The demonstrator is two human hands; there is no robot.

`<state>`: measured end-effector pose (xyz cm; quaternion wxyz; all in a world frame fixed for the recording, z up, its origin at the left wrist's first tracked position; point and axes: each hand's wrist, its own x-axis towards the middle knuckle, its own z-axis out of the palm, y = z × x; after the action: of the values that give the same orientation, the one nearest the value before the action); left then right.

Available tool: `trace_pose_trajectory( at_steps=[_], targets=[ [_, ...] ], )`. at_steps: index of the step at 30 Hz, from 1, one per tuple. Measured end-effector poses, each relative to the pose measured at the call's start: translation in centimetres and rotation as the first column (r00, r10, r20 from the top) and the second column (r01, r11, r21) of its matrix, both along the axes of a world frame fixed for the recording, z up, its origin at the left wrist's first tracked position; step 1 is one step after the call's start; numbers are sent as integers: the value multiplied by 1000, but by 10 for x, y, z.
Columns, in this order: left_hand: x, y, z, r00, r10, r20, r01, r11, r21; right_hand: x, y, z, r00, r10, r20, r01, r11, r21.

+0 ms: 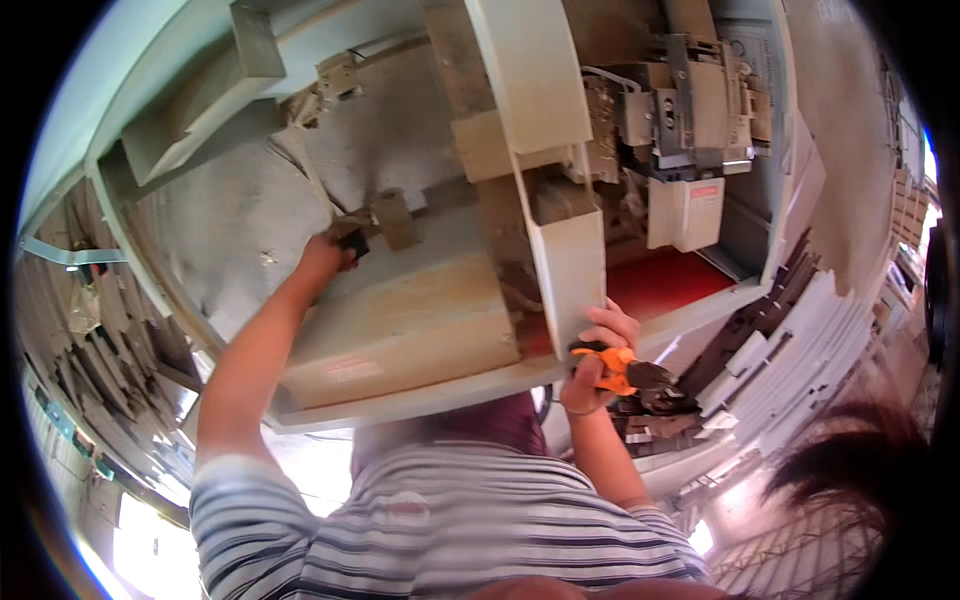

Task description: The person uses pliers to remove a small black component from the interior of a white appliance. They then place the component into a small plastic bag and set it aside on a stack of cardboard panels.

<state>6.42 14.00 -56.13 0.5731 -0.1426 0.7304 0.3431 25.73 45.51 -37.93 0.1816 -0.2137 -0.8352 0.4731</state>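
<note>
My left hand (322, 258) reaches into the dusty metal cabinet (360, 408) on the left side. Its fingers are closed round a small black piece (353, 241) whose kind I cannot make out. A small box-shaped part (396, 220) stands just to its right. In my right hand (607, 335) is a pair of pliers with orange grips (618, 371), its dark jaws pointing right. That same hand touches the lower end of a pale upright channel (568, 275), its fingers partly hidden.
A dusty electrical unit (700, 105) is mounted at the cabinet's upper right, above a pale labelled box (687, 213). A red panel (660, 290) lies below it. Long metal strips (780, 350) are stacked beyond the right rim. Dark hair (850, 455) shows at the lower right.
</note>
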Motion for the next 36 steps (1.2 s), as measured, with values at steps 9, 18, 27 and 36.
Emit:
trace_pose_trajectory(
  at_steps=[9,18,27,36],
  targets=[
    [-26,38,154,909,377,176,-416,823,388,-1,-5,8,1000,-8,3,9,995,-104],
    [19,10,319,774,460,434,-629,481,611,-17,-54,82,993,74,97,-11,842,-540],
    [67,-14,436,730,249,637,-679,155,718,-75,-120,282,800,556,-226,-559,554,-617],
    [102,-39,503,746,316,586,-640,99,762,-68,-137,344,741,608,-285,-670,634,-387]
  ],
)
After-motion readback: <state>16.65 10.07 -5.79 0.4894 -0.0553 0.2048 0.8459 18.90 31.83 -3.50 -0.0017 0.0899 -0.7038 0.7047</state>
